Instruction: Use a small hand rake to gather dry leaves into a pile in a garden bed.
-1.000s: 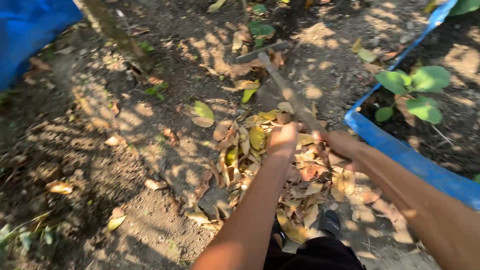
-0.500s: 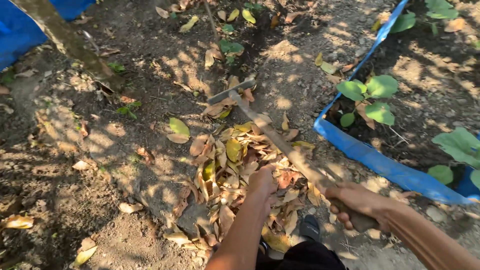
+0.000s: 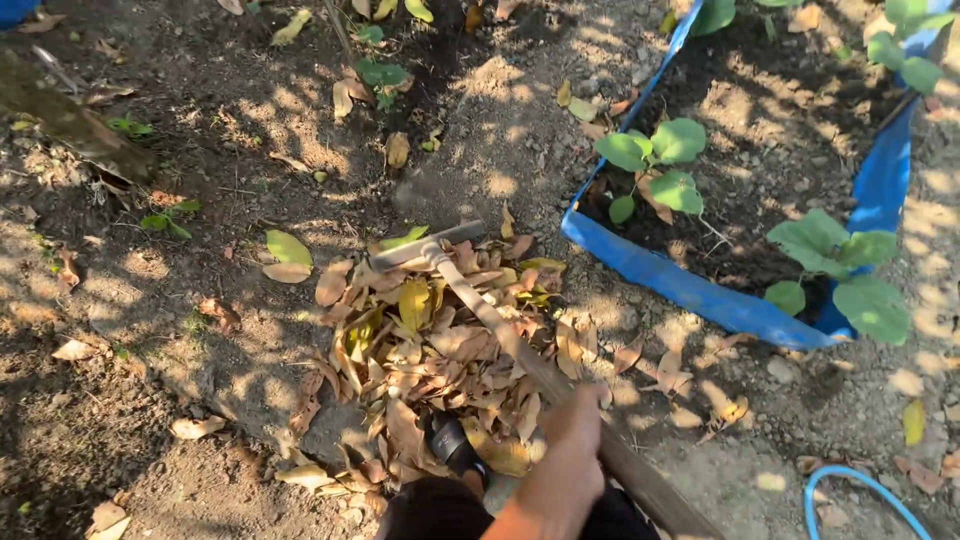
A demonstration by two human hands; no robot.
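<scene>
The left hand (image 3: 570, 450) grips the rake handle (image 3: 520, 350); the right hand is out of view. The rake head (image 3: 425, 245) sits at the far edge of the dry leaf pile (image 3: 430, 350). Keeping the head flat should gather leaves cleanly.

rake head (image 3: 425, 245) at the far edge of the leaf pile (image 3: 430, 350), planter bed (image 3: 690, 285) off to the right, hose (image 3: 860, 495) near the bottom right corner
</scene>
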